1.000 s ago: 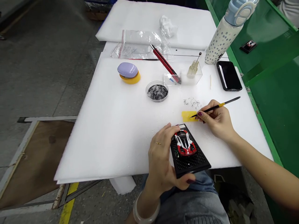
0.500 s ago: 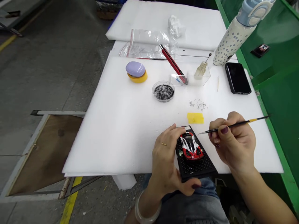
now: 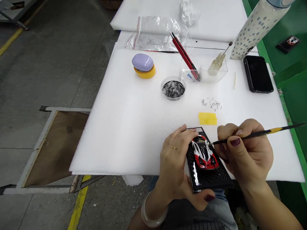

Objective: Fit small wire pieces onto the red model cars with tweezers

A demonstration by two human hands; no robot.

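My left hand [image 3: 176, 163] grips a black textured display base [image 3: 208, 182] by its left side, tilted over the table's front edge. On that base sits a red, white and black model car [image 3: 205, 156]. My right hand [image 3: 244, 150] pinches a thin paintbrush [image 3: 257, 134] with a dark handle and a yellow band. The brush's fine tip is at the car's right side; whether it touches cannot be made out. Just beyond the base lies a yellow tape piece [image 3: 207, 118], with short black fibres [image 3: 212, 103] scattered behind it.
A round clear dish [image 3: 173, 88] holds black fibres. Behind it are a lilac-and-yellow case [image 3: 144, 65], a red pen-like tool [image 3: 184, 56] and a small glass bottle [image 3: 216, 64] in a clear box. A black phone-like device [image 3: 258, 74] and a dotted bottle [image 3: 259, 28] stand right.
My right hand has brought the brush tip from beside the base onto or close over the car's right side. The whole view has shifted slightly.
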